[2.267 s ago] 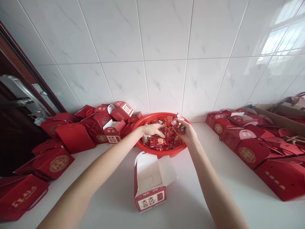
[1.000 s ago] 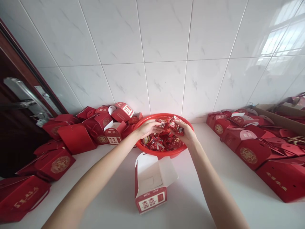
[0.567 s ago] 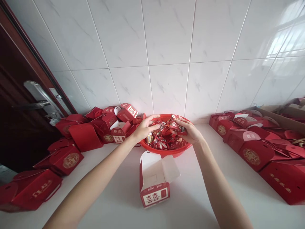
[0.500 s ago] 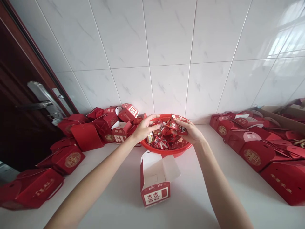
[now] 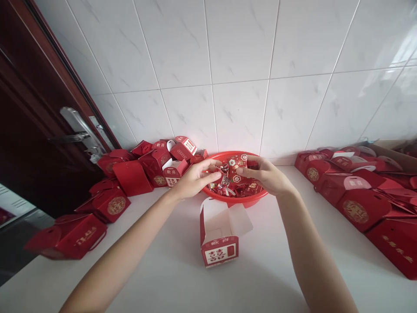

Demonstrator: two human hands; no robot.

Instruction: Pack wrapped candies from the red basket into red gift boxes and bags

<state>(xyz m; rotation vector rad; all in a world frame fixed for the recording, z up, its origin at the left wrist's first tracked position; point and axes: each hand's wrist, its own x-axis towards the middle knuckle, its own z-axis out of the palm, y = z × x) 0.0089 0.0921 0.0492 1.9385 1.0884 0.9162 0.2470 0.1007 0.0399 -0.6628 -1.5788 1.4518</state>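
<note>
Left hand (image 5: 195,177) drew back toward the basket edge (image 5: 244,199), hold unclear; right hand (image 5: 269,174) pinches a red packet (image 5: 235,170) — keep it snug.

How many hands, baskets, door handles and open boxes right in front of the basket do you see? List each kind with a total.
Hands: 2, the left hand and the right hand
Basket: 1
Open box right in front: 1
Door handle: 1
Total: 5
</note>
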